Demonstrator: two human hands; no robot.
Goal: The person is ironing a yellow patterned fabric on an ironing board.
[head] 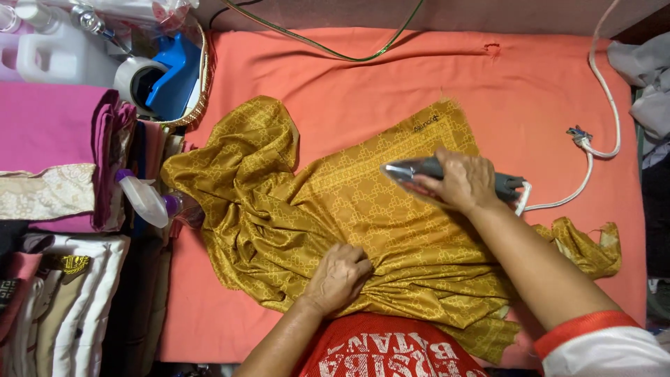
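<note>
Nearby, a spray bottle (pixel 143 199) lies beside the gold cloth (pixel 335 209), left of folded fabrics (pixel 56 174).

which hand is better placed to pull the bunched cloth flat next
Left. The left hand already rests on the gathered folds of the gold cloth, while the right hand is busy gripping the iron.

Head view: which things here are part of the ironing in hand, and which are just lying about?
In use:
- grey electric iron, gripped by the right hand
- mustard-yellow patterned cloth, bunched under the left hand
- orange ironing surface

Lying about:
- clear spray bottle with purple cap
- folded fabric stack
- white plastic jug
</note>
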